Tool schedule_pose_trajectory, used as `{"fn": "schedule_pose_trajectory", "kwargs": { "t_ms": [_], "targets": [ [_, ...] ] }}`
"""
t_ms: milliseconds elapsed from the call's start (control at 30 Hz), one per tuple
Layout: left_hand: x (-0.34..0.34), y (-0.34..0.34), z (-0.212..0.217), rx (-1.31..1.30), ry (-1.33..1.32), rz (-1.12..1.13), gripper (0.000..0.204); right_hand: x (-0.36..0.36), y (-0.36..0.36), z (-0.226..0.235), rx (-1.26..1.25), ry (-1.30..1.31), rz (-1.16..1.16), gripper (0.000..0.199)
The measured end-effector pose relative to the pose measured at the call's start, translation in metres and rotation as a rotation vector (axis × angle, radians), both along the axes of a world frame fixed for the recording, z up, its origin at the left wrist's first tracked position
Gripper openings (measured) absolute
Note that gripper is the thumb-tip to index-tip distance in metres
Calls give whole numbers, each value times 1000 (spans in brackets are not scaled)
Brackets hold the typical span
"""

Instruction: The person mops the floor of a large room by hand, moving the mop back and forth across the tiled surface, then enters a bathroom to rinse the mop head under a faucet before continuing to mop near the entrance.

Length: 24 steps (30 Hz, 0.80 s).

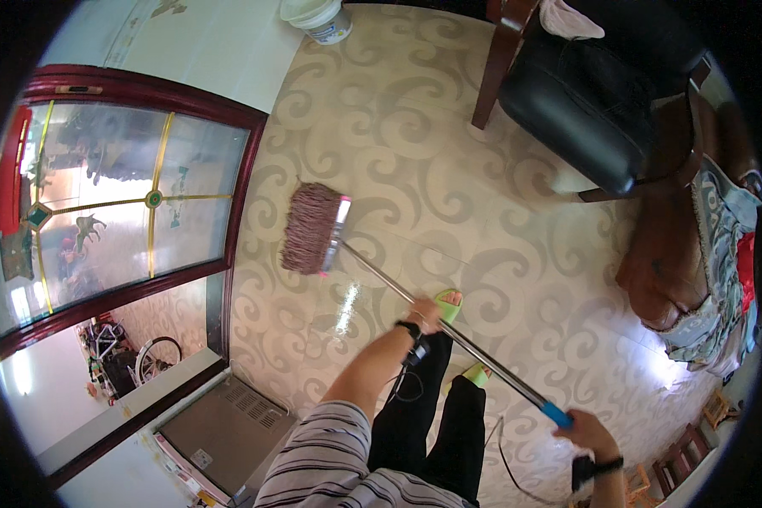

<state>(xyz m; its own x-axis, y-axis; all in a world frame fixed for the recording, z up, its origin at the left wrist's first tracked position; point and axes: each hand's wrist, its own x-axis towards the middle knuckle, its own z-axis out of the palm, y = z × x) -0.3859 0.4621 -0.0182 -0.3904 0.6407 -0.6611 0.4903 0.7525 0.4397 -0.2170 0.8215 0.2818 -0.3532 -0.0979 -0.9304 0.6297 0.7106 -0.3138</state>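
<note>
A mop (311, 230) with a brown string head lies against the patterned floor to the left of centre. Its metal pole (495, 368) slants down to the right across my body and ends in a blue grip (556, 414). Around the lower middle of the pole my left hand (426, 314) is closed. My right hand (588, 431) is wrapped round the pole's top end, just past the blue grip. Each wrist wears a black band with a small device on it.
A glass-paned door (135, 199) with a dark red frame stands at left, a brown box-shaped appliance (224, 432) below it. A black armchair (567, 110) is at upper right, and a brown leather seat (665, 262) with a patterned cover is farther down. A white bucket (326, 25) stands at the top. A thin cable (508, 470) trails near my feet.
</note>
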Motion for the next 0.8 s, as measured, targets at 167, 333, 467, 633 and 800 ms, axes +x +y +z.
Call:
{"fn": "schedule_pose_trajectory", "kwargs": {
  "t_ms": [167, 333, 467, 633, 800],
  "targets": [
    [137, 125, 46, 302, -293, -214, 12, 143, 35, 110, 274, -469, -278, 33],
    [194, 179, 110, 227, -556, -714, 26, 229, -8, 185, 270, -762, -616, 32],
    [189, 174, 113, 173, -588, -850, 30, 262, -64, 197, 90, -921, -1014, 32],
    [100, 142, 73, 166, -539, -856, 37, 259, -104, 114, 214, -1018, -829, 33],
    [-50, 91, 14, -87, -124, -390, 16, 97, -99, 1, -61, -727, -777, 37]
  ]
}}
